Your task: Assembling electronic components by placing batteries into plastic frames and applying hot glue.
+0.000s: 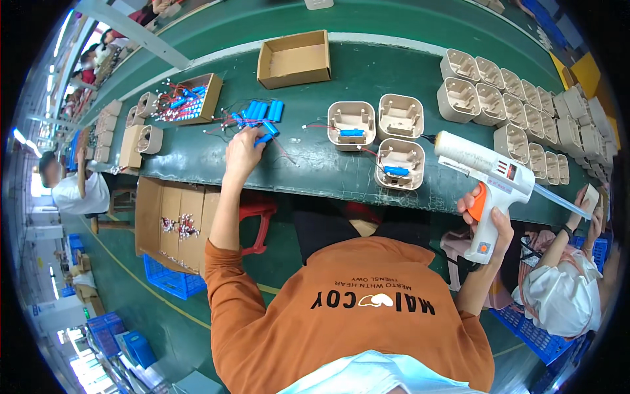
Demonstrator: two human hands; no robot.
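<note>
My left hand (243,155) is closed on a blue cylindrical battery (264,139) with thin wires, at the near side of a small pile of blue batteries (262,111). My right hand (491,220) grips a white glue gun (492,172) with an orange trigger; a clear glue stick (561,201) sticks out of its back. The gun's nozzle points left, close to three beige plastic housings. The left housing (335,113) and the near housing (384,154) each have a wired blue battery inside. No battery shows in the far right housing (401,113).
A cardboard box (295,77) stands at the back of the green bench. Another box (211,98) holds wired batteries. Many beige housings (458,98) are stacked at the right. Below the bench's left part is a large carton (149,217). Co-workers sit left and right.
</note>
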